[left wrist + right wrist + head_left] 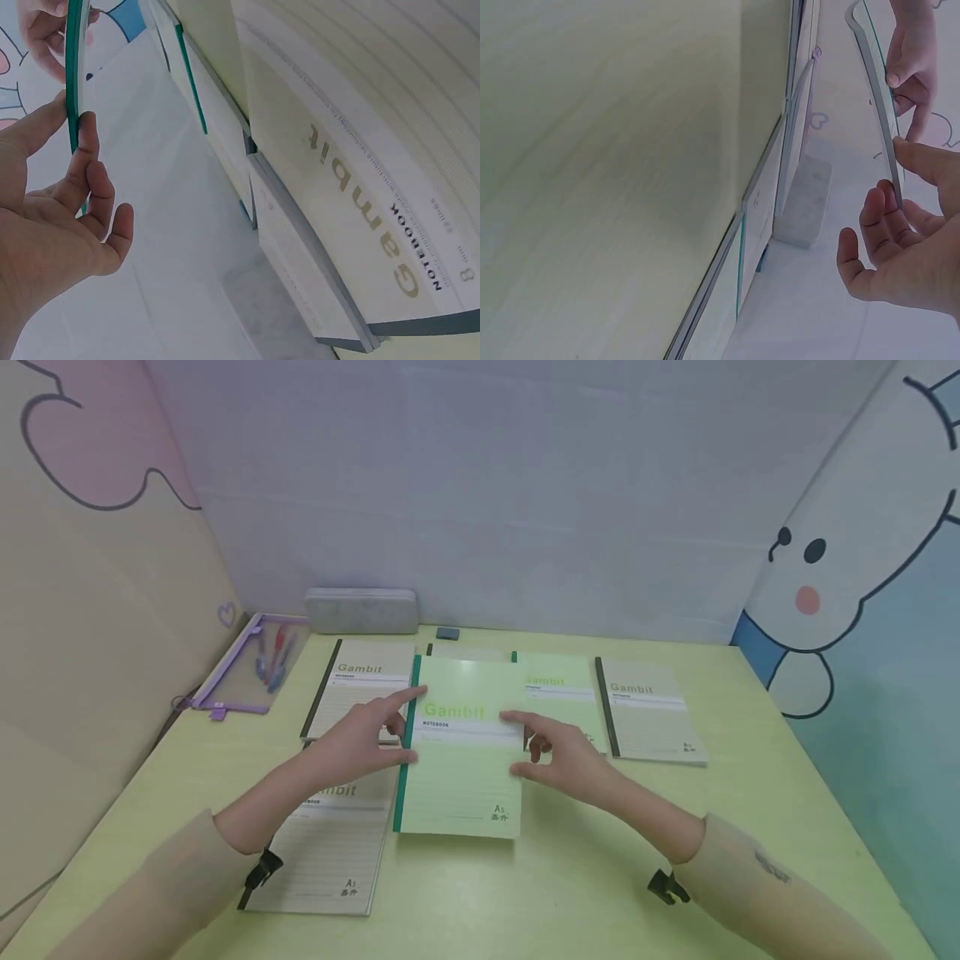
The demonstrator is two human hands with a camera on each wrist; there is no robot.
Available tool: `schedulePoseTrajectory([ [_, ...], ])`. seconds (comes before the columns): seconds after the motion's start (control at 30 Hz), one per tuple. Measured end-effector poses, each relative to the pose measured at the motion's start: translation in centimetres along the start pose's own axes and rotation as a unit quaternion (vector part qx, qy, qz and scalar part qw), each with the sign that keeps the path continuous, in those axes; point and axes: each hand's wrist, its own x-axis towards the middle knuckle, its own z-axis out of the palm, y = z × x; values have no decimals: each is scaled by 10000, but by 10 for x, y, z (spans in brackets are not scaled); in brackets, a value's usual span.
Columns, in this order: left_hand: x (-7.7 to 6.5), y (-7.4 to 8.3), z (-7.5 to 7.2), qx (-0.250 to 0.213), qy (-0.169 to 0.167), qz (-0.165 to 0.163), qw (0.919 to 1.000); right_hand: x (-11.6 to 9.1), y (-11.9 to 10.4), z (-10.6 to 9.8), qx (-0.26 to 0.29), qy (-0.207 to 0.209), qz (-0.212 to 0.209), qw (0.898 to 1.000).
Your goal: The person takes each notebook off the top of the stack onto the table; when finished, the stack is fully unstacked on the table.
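Here, the left hand (358, 745) and right hand (564, 753) pinch the green notebook (463, 752) between thumb and fingers at opposite edges. Cover reads "Gambit NOTEBOOK", "A5". Grey notebooks (362, 692) lie beyond the fingertips.

A pale green table (750, 793) is seen carrying several notebooks: a grey notebook (330, 843) lies under the left forearm, near of the left fingers, and a second grey one (360, 685) is laid just beyond those fingers. Past the right fingers a green notebook (558, 693) is placed, with another grey notebook (648, 718) beside it to their right. Well beyond the fingers, a grey pencil case (362, 610), a small dark eraser (447, 632) and a clear purple-edged pouch (251, 668) are set near the table's far edge.
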Motion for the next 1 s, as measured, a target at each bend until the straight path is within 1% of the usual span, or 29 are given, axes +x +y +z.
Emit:
schedulePoseTrajectory([
  [0.13,-6,1,14,162,-298,-318,9989,-8,1,11,-141,-306,247,9991],
  [0.27,-11,2,30,341,-534,-633,9960,-16,10,26,-180,-604,398,9972],
  [0.37,-15,3,40,486,-696,-749,9936,-21,18,38,-226,-856,459,9950],
  [0.53,-22,5,48,584,-899,-860,9905,-24,23,49,-174,-1157,407,9923],
  [0.7,-26,-1,54,452,-1182,-1121,9856,-24,23,55,-237,-1384,324,9896],
  [0.83,-27,-9,60,516,-1359,-1146,9827,-23,22,56,-413,-1529,368,9867],
  [1.0,-28,-12,62,788,-1400,-1029,9816,-20,21,57,-671,-1638,336,9836],
])
